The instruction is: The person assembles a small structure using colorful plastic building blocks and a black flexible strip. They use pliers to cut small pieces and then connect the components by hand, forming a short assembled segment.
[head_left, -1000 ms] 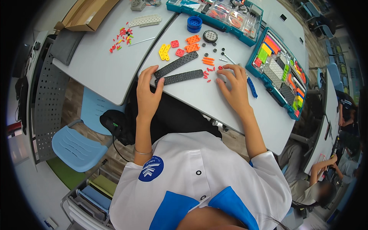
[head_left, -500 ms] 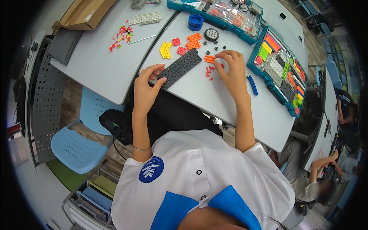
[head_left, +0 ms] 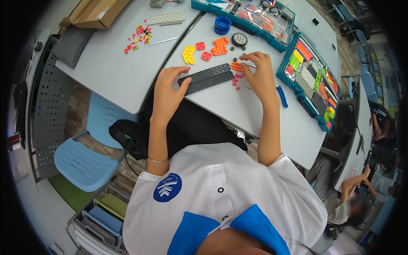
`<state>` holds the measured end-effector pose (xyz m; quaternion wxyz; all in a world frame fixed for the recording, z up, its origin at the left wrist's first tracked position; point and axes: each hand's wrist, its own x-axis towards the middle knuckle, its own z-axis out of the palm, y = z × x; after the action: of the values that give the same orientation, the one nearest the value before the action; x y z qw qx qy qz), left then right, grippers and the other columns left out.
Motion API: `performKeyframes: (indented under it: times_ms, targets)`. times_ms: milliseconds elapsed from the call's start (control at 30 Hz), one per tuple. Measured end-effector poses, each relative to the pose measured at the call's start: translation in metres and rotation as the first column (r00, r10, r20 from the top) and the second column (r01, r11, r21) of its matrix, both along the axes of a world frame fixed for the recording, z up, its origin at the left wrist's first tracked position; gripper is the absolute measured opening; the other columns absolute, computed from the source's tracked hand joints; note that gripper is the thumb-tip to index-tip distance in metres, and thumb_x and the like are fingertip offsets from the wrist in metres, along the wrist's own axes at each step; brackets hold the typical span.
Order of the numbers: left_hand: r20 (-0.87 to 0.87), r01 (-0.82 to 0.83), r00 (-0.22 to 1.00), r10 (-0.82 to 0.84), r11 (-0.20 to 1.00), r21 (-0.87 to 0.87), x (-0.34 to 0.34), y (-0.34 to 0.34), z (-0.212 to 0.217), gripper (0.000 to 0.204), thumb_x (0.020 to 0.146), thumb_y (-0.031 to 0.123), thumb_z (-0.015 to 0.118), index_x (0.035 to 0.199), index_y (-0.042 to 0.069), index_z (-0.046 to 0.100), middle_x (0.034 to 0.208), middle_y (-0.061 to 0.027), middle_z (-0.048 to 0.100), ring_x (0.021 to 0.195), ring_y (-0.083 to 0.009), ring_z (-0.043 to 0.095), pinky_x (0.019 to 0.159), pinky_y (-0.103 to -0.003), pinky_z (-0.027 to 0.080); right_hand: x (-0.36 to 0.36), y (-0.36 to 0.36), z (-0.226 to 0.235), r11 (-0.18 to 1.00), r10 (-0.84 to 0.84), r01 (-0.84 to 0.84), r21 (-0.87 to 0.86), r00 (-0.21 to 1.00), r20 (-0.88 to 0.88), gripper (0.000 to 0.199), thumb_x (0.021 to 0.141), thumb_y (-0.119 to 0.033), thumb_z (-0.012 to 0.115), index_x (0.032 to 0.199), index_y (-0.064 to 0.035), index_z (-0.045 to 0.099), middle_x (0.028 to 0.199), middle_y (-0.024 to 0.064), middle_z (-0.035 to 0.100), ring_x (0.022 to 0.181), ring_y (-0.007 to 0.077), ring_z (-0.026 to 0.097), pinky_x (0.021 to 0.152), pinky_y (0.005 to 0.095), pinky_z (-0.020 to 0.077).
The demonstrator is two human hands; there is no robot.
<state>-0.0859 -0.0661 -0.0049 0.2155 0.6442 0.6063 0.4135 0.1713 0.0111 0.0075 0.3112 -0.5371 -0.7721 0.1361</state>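
Note:
Two long dark-grey perforated building plates (head_left: 211,83) lie side by side near the table edge. My left hand (head_left: 169,92) closes round their left end, thumb on the near side and fingers on the far side. To the right, my right hand (head_left: 260,78) hovers with thumb and forefinger apart, and I see nothing between them. Beside its thumb are several slim orange pins (head_left: 236,66), with small red pegs (head_left: 237,80) just nearer. Beyond the plates lie yellow angled pieces (head_left: 188,55), red square plates (head_left: 206,56) and orange perforated blocks (head_left: 219,50).
Blue wheel rims (head_left: 222,25) and a grey wheel (head_left: 239,39) stand farther back. Teal-edged parts cases (head_left: 312,76) line the far and right sides. A blue-handled tool (head_left: 281,96) lies right of my wrist. Mixed pegs (head_left: 138,38) lie on the left table.
The dark-grey plates have turned clockwise with my left hand, their far end swinging nearer to me. My right hand's thumb and forefinger have spread slightly wider.

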Motion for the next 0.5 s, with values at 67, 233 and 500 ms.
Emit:
performKeyframes:
  times_ms: [67,233,500]
  targets:
    - [-0.062,0.003,0.998,0.002,0.997,0.076,0.006,0.014,0.000,0.026,0.084,0.009,0.073,0.110,0.006,0.072,0.103,-0.0062,0.070,0.098,-0.0227,0.061,0.087,-0.035,0.047,0.015,-0.007,0.002,0.999,-0.042,0.043,-0.033,0.999,0.022,0.016,0.083,-0.006,0.071,0.098,-0.0048,0.075,0.098,0.0087,0.066,0.105,0.0278,0.055,0.092,0.0386,0.0467]
    - [-0.275,0.043,0.961,0.036,0.961,0.275,0.034,0.063,-0.006,0.023,0.083,0.014,0.075,0.106,0.008,0.074,0.101,-0.0055,0.066,0.099,-0.0246,0.058,0.087,-0.037,0.047,0.028,-0.020,-0.002,0.996,-0.017,0.014,-0.092,1.000,-0.022,0.016,0.081,-0.008,0.074,0.097,-0.0056,0.076,0.095,0.0073,0.066,0.099,0.0260,0.055,0.088,0.0368,0.0465]
    - [-0.373,0.027,0.927,0.033,0.988,0.153,0.041,0.072,-0.018,0.028,0.082,0.016,0.075,0.109,0.008,0.072,0.103,-0.0052,0.065,0.102,-0.0249,0.059,0.092,-0.040,0.044,0.020,-0.024,-0.010,0.996,0.002,-0.004,-0.090,1.000,-0.022,0.015,0.079,-0.008,0.077,0.094,-0.0053,0.076,0.092,0.0070,0.063,0.094,0.0251,0.054,0.085,0.0365,0.0459]
